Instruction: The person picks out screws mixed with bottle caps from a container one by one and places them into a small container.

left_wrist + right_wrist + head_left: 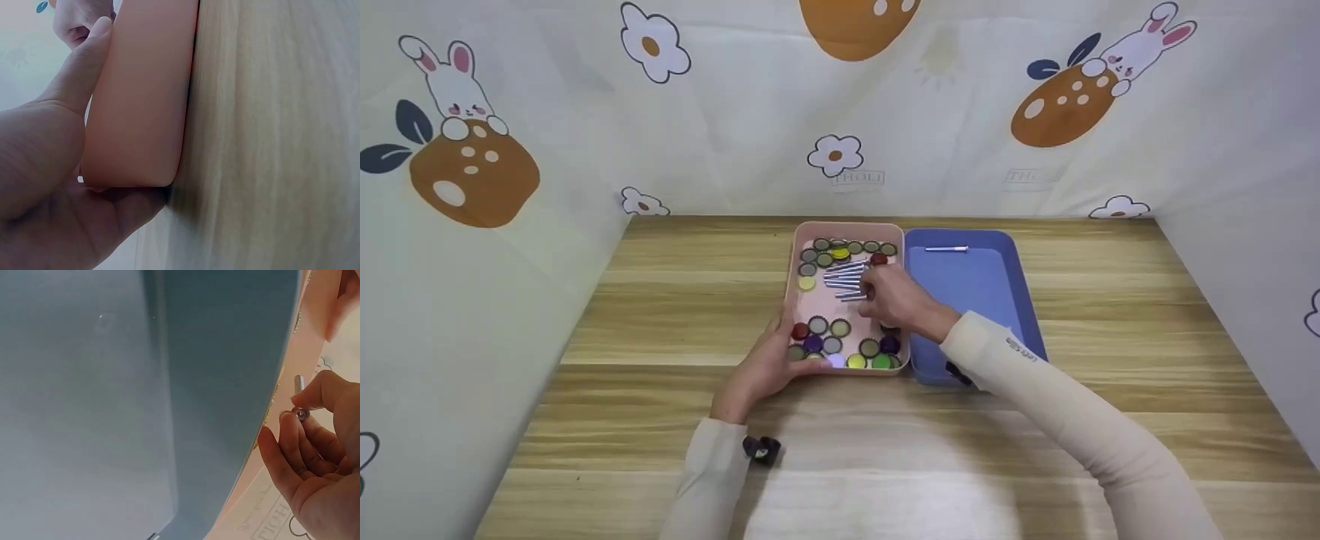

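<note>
A pink tray (847, 229) lies on the table, holding bottle caps and a cluster of silver screws (844, 280). My left hand (769, 364) grips its near left corner, the thumb along the front rim and fingers against the side; in the left wrist view the thumb (84, 67) lies on the tray wall (140, 101). Over the tray's right half, my right hand (901, 298) is at the screws. The right wrist view shows its thumb and fingers pinching a screw (302, 414) with a round socketed head. Beside the pink tray, a blue tray (960, 300) holds one screw (946, 249).
Bottle caps lie along the pink tray's far end and left side, and more, some coloured, at its near end, such as a green cap (883, 361). The wooden table (690, 300) meets a patterned cloth backdrop (750, 112) behind and at both sides.
</note>
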Demonstrator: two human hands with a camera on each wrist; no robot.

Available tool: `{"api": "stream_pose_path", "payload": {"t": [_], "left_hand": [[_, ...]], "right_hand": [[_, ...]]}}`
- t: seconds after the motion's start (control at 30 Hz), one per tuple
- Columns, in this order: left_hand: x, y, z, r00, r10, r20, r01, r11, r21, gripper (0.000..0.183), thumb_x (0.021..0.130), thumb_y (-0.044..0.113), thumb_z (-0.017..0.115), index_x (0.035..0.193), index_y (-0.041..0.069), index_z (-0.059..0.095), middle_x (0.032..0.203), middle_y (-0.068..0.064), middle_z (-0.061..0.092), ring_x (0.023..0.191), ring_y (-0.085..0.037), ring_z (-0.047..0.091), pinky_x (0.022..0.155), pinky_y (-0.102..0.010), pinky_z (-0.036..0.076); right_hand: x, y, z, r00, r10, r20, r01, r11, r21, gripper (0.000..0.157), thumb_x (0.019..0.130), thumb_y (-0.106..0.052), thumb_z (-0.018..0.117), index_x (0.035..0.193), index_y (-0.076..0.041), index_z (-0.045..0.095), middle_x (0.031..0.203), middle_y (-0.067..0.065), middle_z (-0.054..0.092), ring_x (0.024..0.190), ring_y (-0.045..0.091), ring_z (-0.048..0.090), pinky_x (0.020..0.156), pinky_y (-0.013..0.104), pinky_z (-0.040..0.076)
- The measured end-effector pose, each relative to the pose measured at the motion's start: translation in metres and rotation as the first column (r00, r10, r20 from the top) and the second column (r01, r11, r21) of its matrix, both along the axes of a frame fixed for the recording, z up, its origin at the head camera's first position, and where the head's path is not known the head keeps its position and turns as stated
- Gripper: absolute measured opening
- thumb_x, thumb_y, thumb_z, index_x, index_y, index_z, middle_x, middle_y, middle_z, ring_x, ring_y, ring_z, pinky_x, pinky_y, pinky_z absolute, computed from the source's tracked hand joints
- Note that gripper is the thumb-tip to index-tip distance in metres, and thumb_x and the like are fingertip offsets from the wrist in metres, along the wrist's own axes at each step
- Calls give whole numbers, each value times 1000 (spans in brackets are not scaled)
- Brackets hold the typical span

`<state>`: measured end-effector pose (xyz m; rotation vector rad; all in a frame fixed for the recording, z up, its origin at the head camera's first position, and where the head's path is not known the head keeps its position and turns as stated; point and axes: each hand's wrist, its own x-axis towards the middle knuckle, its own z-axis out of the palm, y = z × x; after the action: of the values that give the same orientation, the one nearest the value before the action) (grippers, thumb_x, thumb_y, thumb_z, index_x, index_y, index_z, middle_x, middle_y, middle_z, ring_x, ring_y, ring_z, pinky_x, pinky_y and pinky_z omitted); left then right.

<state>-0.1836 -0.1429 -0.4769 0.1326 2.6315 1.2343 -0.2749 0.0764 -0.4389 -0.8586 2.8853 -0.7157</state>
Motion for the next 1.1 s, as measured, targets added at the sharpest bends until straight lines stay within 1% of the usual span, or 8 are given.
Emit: {"api": "stream_pose_path", "payload": {"t": [0.17, 0.33, 0.47, 0.6, 0.73, 0.97, 1.1], "left_hand": [[0, 0, 0, 1000, 11, 26, -11, 1000, 6, 124, 80, 36, 83, 162, 20, -9, 170, -16, 7, 155, -35, 18, 127, -50, 17], [0, 0, 0, 999, 18, 38, -18, 1000, 11, 124, 80, 37, 83, 162, 20, -9, 169, -17, 8, 155, -35, 18, 127, -50, 17], [1, 0, 1, 999, 16, 40, -17, 1000, 13, 125, 80, 36, 84, 162, 20, -9, 169, -19, 8, 155, -36, 19, 127, -51, 18], [1, 0, 1, 999, 9, 39, -9, 1000, -2, 125, 80, 38, 83, 161, 18, -9, 169, -18, 5, 155, -37, 17, 126, -51, 18], [1, -1, 1, 999, 5, 47, -4, 1000, -23, 124, 81, 41, 81, 161, 17, -10, 170, -16, 2, 156, -36, 13, 127, -51, 17], [1, 0, 2, 998, 8, 55, -7, 1000, -28, 124, 82, 41, 81, 161, 19, -11, 170, -16, 2, 156, -36, 12, 127, -51, 16], [0, 0, 2, 999, 7, 50, -6, 1000, -20, 124, 81, 41, 82, 161, 19, -11, 170, -16, 2, 156, -36, 12, 127, -51, 16]], "right_hand": [[-1, 5, 1, 1000, 8, -8, -9, 999, -37, 10, 79, -10, 75, 81, -2, 69, 74, 9, 66, 66, 15, 54, 58, 24, 44], [-2, 10, 0, 1000, 12, -24, -14, 996, -90, 8, 78, -5, 72, 85, 0, 70, 79, 12, 69, 70, 17, 58, 61, 27, 50], [-2, 15, 0, 1000, 8, -28, -11, 992, -123, 9, 78, -3, 69, 87, 0, 70, 81, 12, 68, 72, 18, 58, 61, 26, 49], [-2, 21, -2, 998, 10, -56, -19, 989, -149, 13, 77, -1, 66, 88, 2, 70, 82, 13, 67, 72, 19, 59, 62, 27, 50], [-3, 28, -3, 997, 0, -72, -11, 988, -153, 16, 76, -1, 64, 90, 1, 71, 83, 13, 68, 73, 20, 61, 64, 28, 52], [-6, 41, -2, 1000, -30, -6, 29, 986, -162, 17, 81, -6, 72, 98, -2, 73, 85, 11, 67, 76, 18, 58, 64, 25, 47], [-9, 48, -3, 999, -31, -31, 25, 987, -161, 18, 82, -2, 69, 99, 0, 72, 87, 12, 68, 77, 19, 59, 65, 25, 49]]}}
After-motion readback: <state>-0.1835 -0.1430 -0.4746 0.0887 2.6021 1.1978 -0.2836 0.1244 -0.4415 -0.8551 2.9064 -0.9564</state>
